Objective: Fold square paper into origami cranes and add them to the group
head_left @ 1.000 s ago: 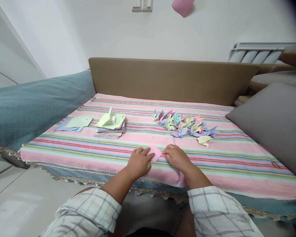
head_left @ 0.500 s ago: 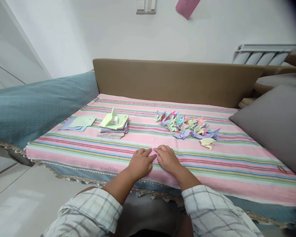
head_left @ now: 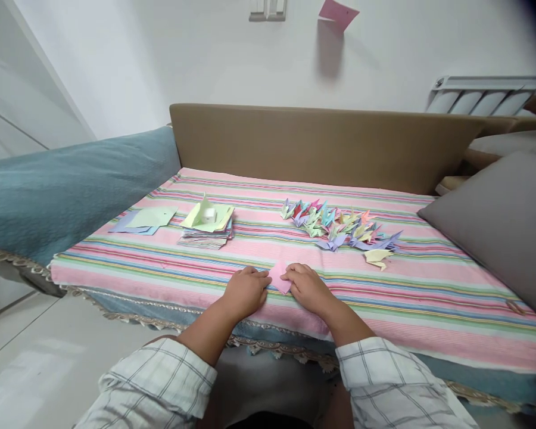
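One pink paper (head_left: 277, 279) sits between left hand (head_left: 247, 292) and right hand (head_left: 309, 289), touching both; grip closure unclear.

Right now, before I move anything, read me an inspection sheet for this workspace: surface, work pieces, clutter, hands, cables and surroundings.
Surface: striped cover over a sofa seat, slightly wrinkled near the hands.
Work pieces: small pink paper between the hands; stack of paper topped by a small white block; group of paper cranes, a pale yellow crane nearest the front.
Clutter: loose sheets left of the stack; small brownish item by the cushion, too small to identify.
Hands: left hand at the pink paper's left edge; right hand with fingers on its right side.
Cables: nothing seen.
Surroundings: brown backrest, gray cushion, radiator.
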`<action>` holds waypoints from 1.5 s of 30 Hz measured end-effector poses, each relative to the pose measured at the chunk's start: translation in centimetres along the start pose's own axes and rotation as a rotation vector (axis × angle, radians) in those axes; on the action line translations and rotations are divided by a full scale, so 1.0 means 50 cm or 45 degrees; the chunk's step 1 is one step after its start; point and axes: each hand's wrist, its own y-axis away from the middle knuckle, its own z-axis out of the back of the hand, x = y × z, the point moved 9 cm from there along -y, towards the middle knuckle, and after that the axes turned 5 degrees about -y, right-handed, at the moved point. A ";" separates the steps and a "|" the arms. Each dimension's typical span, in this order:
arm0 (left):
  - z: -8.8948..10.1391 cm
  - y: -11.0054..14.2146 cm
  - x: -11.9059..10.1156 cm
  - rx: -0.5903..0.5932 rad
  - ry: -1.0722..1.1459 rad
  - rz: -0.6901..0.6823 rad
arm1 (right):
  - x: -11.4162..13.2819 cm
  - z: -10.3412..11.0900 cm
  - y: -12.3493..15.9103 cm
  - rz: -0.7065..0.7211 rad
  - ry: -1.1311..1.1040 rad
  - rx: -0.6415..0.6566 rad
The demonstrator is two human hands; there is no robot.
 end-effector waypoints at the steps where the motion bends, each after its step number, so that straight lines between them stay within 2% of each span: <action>1: 0.000 0.000 0.000 0.002 0.000 0.003 | 0.002 0.001 0.002 0.006 -0.010 0.004; 17: -0.006 0.001 0.004 0.010 -0.005 0.005 | 0.016 -0.005 0.026 0.044 -0.121 0.185; 19: -0.006 0.002 0.003 0.002 -0.004 -0.004 | 0.016 0.004 0.025 0.041 -0.183 0.157; 22: -0.006 0.002 0.001 -0.005 -0.011 -0.015 | 0.006 0.021 0.015 -0.043 -0.242 0.024; 25: -0.004 0.002 0.000 -0.010 -0.012 -0.015 | -0.002 0.020 0.002 -0.146 -0.112 -0.061; 32: 0.000 0.004 -0.005 -0.022 -0.014 -0.034 | -0.008 -0.003 -0.027 -0.261 0.192 -0.042; 45: -0.002 0.002 0.000 0.022 -0.013 0.008 | -0.004 0.001 -0.004 -0.155 0.007 -0.026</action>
